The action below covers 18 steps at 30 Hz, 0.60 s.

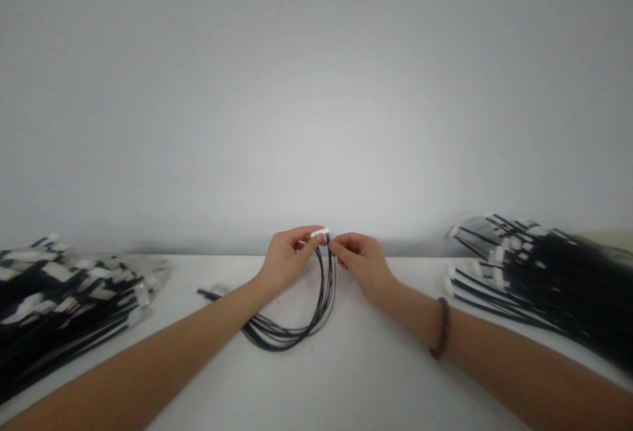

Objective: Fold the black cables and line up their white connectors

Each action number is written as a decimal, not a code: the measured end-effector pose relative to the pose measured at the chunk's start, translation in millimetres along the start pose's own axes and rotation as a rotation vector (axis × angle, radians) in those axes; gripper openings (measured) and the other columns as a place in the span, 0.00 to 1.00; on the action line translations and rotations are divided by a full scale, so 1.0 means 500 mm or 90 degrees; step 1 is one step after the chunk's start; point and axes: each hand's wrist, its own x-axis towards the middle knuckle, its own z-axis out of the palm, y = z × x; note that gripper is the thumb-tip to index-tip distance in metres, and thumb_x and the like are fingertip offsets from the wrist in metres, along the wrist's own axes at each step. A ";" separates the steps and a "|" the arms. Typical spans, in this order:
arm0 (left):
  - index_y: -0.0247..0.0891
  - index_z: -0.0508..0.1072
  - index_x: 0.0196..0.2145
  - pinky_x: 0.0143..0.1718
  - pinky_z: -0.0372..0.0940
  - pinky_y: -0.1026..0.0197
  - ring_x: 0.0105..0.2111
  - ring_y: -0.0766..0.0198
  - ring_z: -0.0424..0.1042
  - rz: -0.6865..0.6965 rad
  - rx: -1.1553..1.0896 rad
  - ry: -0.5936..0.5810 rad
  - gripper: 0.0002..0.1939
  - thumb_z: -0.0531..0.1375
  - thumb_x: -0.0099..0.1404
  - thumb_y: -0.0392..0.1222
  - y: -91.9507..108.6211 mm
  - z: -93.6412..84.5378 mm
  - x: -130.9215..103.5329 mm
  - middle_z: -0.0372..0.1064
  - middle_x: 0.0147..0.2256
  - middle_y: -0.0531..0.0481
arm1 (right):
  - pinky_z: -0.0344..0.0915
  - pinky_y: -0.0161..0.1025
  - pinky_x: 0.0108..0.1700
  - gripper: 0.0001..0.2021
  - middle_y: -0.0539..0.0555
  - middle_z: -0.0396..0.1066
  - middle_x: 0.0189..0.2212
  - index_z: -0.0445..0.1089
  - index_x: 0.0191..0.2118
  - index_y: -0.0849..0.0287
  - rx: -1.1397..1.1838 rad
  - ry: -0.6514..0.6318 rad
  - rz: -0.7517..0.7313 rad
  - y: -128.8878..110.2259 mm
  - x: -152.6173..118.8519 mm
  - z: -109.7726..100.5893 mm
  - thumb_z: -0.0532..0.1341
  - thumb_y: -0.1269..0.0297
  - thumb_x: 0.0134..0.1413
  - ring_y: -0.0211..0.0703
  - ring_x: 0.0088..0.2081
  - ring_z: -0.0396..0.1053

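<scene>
Near the middle, my left hand [291,253] pinches a white connector [320,232] between thumb and fingers. Black cables [316,319] hang from the connector, curve down in a loop and pass under my left forearm, with dark ends showing beyond it. Just right of the connector, my right hand [359,256] has thumb and forefinger pressed together at a thin black wire [335,286] of this bundle. A dark beaded bracelet [442,327] is on my right wrist.
On the white table [346,378], a pile of black cables with white connectors [64,306] lies at the far left. Another such pile [544,273] lies at the right. A pale wall [316,101] rises behind the table.
</scene>
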 end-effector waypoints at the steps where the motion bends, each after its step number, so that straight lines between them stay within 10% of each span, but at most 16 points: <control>1: 0.36 0.71 0.37 0.30 0.63 0.66 0.28 0.65 0.69 0.004 0.004 -0.001 0.16 0.55 0.53 0.46 0.001 0.000 -0.001 0.71 0.30 0.49 | 0.49 0.30 0.20 0.07 0.47 0.58 0.15 0.65 0.22 0.64 -0.001 0.001 -0.003 0.002 0.001 0.000 0.57 0.64 0.40 0.30 0.18 0.54; 18: 0.38 0.71 0.36 0.29 0.62 0.67 0.26 0.69 0.67 0.038 0.084 0.004 0.14 0.54 0.55 0.45 0.008 0.000 -0.005 0.71 0.30 0.52 | 0.48 0.30 0.19 0.08 0.47 0.57 0.14 0.65 0.22 0.64 -0.056 0.012 -0.016 -0.002 -0.001 -0.001 0.56 0.64 0.41 0.30 0.17 0.52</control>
